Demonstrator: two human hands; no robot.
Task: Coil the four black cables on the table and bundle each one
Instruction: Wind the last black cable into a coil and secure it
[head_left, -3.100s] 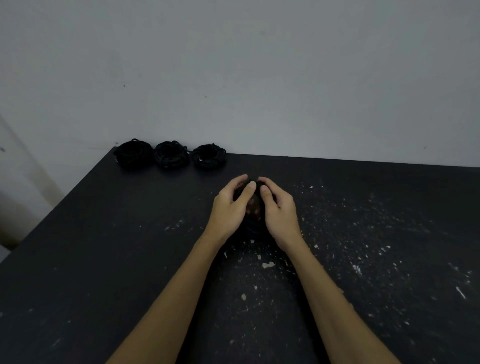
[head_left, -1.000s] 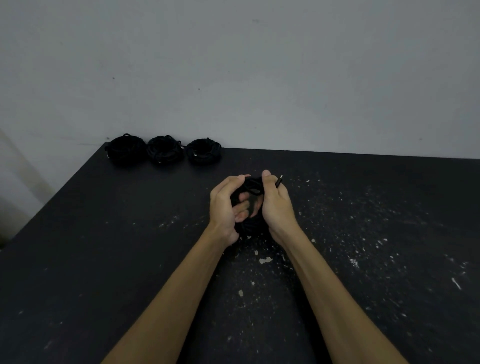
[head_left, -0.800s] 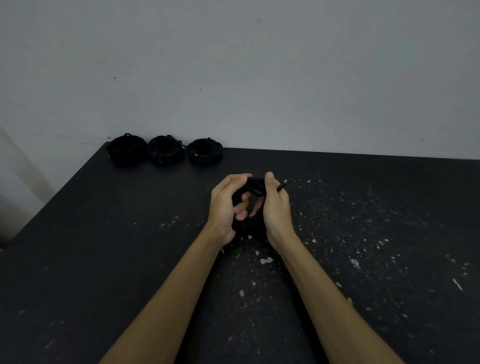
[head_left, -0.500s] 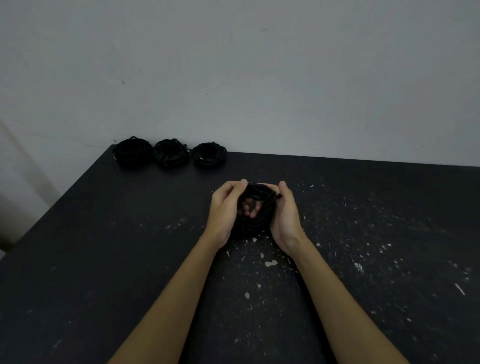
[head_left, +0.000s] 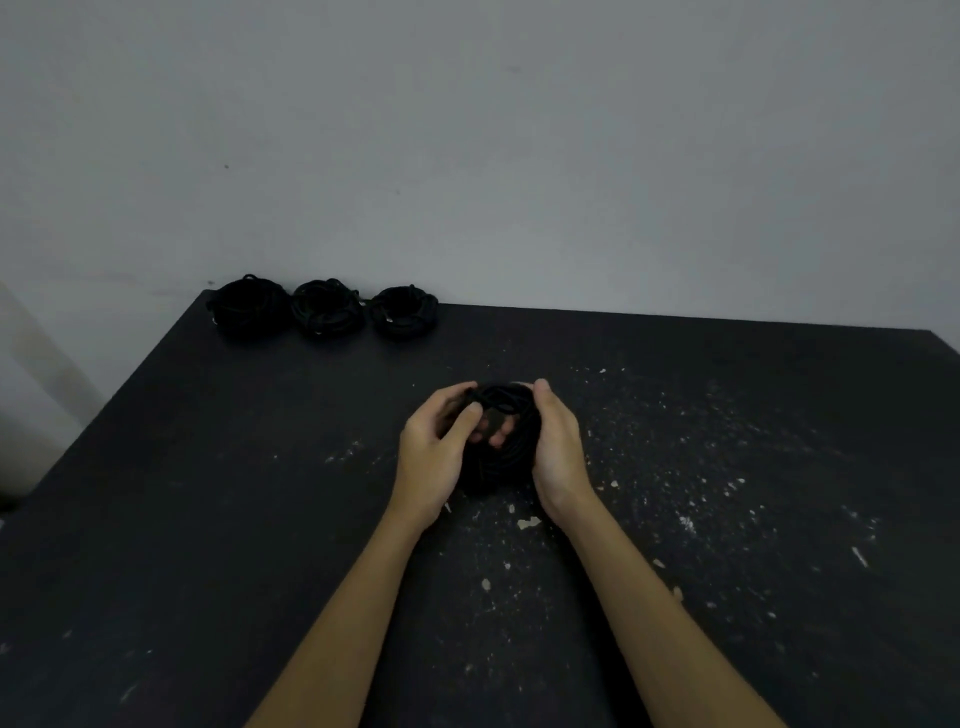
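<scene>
Black cable coil sat between both hands over the middle of the black table, held roughly upright with its hole facing the camera. Left hand gripped the coil's left side, fingers curled over the top edge, thumb pressed across the front near a loose strand at the top. Right hand cupped the right side, thumb up along the outer rim, its fingertips poked through the coil's centre hole from behind. So cable wrapped by fingers on both sides, both hands clamped on it. Couldn't tell if the coil's bottom touched the table or hung just above. Cable end not clearly visible, too dark.

Well beyond the fingers, at the far left corner of the table against the wall, three finished coils sat in a row, touching or nearly so: left bundle, middle bundle, right bundle.

Table top was matte black, scuffed, speckled with white paint flecks, densest right of and below the hands. Plain grey-white wall behind. Dim lighting.
</scene>
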